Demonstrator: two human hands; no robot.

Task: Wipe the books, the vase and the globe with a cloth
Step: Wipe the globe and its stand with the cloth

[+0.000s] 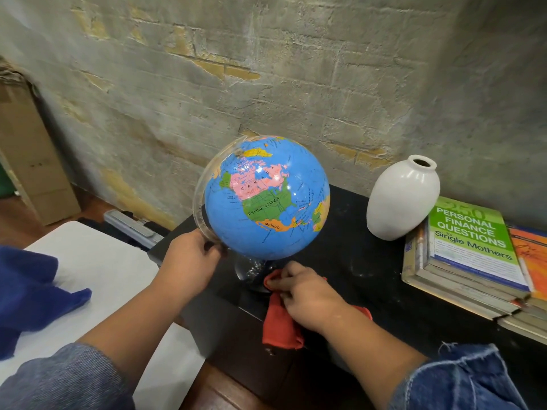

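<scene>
A blue globe point(266, 199) with a clear arc and a clear stand rests on the black table point(370, 279). My left hand point(189, 261) grips the lower end of the arc at the globe's left side. My right hand point(305, 294) holds a red cloth point(279, 324) against the base of the stand. To the right of the globe stands a white vase point(402, 199). A stack of books point(470, 255) with a green cover on top lies at the far right, touching the vase.
A rough brick wall runs close behind the table. Left of the black table is a white surface point(97, 270) with a blue cloth point(32, 294) on it. A cardboard box point(29, 155) leans at the far left, and a grey case point(130, 226) lies on the floor.
</scene>
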